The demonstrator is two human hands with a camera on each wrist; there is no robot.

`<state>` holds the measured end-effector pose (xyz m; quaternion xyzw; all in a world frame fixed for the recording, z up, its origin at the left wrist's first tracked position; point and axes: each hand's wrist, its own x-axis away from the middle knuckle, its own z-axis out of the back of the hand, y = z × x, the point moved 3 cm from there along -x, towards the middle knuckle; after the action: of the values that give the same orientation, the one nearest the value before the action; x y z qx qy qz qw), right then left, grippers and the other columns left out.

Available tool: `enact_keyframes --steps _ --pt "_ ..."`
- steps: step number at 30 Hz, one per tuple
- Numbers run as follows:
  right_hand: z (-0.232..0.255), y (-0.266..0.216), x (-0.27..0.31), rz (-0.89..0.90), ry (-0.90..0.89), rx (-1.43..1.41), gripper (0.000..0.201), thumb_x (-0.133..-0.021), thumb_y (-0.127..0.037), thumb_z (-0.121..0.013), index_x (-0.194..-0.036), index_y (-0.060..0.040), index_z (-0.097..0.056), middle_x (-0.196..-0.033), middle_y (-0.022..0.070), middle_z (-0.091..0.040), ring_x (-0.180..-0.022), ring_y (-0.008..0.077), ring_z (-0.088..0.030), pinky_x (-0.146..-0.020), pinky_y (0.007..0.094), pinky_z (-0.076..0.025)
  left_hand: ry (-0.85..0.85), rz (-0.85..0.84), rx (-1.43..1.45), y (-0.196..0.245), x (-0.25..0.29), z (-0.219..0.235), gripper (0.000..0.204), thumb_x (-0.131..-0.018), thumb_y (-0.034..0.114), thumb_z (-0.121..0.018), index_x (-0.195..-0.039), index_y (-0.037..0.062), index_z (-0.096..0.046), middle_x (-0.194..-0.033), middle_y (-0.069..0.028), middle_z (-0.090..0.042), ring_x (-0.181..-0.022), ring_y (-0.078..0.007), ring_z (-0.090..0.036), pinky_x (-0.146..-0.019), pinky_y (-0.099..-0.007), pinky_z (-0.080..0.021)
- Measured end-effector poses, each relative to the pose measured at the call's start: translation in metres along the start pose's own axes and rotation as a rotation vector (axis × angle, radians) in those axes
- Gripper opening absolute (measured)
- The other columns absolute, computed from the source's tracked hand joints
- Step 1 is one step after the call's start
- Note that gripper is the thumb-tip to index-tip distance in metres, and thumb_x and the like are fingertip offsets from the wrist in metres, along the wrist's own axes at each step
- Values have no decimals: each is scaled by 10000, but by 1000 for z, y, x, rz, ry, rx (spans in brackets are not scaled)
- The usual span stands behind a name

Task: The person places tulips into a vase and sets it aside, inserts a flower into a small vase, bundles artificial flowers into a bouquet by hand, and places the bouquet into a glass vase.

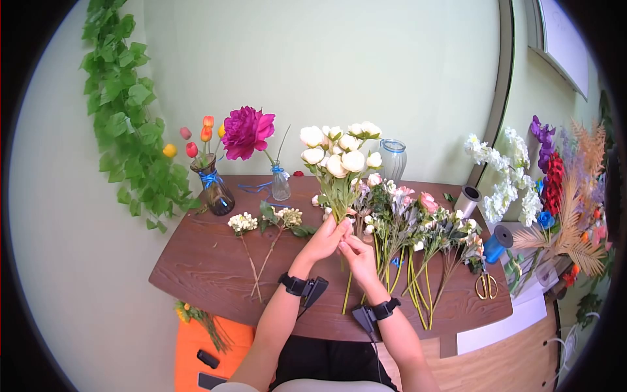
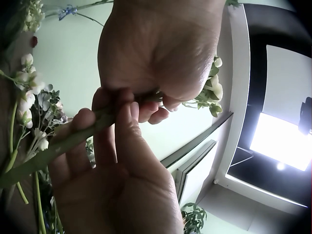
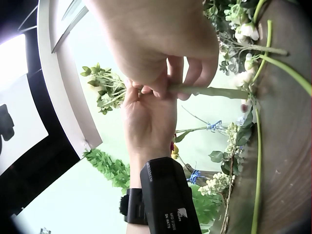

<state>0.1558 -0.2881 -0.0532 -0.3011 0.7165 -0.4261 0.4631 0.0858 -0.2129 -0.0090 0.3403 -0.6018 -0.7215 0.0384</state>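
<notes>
A bunch of round white flowers [image 1: 343, 153] stands upright over the middle of the table. My left hand [image 1: 324, 240] grips its stems just below the leaves. Right beside and lower, my right hand [image 1: 359, 256] pinches the stem end with thumb and fingers. In the left wrist view the thick green stem [image 2: 53, 151] runs out past the right hand's [image 2: 122, 185] fingers. From the right wrist the same stem [image 3: 214, 92] points toward the table, and the blooms lie beyond the left hand [image 3: 148, 122]. The left hand's fingertips are partly hidden behind the right.
Pink and white flower stems [image 1: 408, 228] cover the table's right half, with scissors [image 1: 486, 285] and ribbon spools [image 1: 499, 243] at its edge. Two cream sprigs [image 1: 251, 255] lie left. Behind stand a dark vase [image 1: 219, 195], a small clear vase [image 1: 280, 186] and a glass jar [image 1: 392, 160].
</notes>
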Motion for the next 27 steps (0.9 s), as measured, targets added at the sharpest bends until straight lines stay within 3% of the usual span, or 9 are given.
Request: enact_keyframes --steps 2,7,12,16,19,27 --pt "-3 -2 1 -28 13 -26 138 -828 -41 -527 -904 60 -582 -809 12 -534 -714 78 -487 -653 201 -393 -3 9 23 -3 1 1 285 -926 237 -357 -1135 44 -359 -689 12 -372 -615 -62 -367 -557 -189 -336" --pt "-1 1 0 -21 -11 -8 144 -830 -37 -528 -920 64 -579 -867 31 -540 -748 88 -518 -666 208 -441 13 4 34 0 4 -1 259 -927 247 -349 -1091 48 -372 -684 16 -372 -610 -60 -359 -549 -186 -325" --pt "-2 4 1 -15 -31 -9 164 -841 -67 -522 -932 58 -575 -837 15 -548 -736 80 -497 -672 209 -417 58 -1 21 13 8 -2 407 -923 384 -282 -1118 36 -365 -676 12 -386 -598 -60 -367 -537 -176 -314" --pt "-4 8 1 -44 -30 -53 176 -843 -82 -527 -958 43 -573 -881 24 -569 -783 85 -522 -704 224 -451 94 -15 41 15 8 -1 443 -929 380 -249 -1128 3 -368 -670 14 -389 -569 -49 -352 -515 -170 -319" --pt "-3 8 1 -100 -40 -66 166 -843 -81 -527 -955 31 -574 -885 22 -573 -792 84 -532 -713 224 -457 94 -80 0 6 7 1 489 -906 457 -230 -1096 29 -371 -659 9 -370 -572 -65 -348 -520 -181 -303" --pt "-10 6 3 -90 -70 -88 124 -842 -81 -530 -932 4 -530 -906 21 -572 -793 64 -528 -708 198 -429 205 -41 248 3 9 0 466 -893 471 -242 -1016 41 -372 -627 18 -299 -546 -76 -277 -527 -195 -289"
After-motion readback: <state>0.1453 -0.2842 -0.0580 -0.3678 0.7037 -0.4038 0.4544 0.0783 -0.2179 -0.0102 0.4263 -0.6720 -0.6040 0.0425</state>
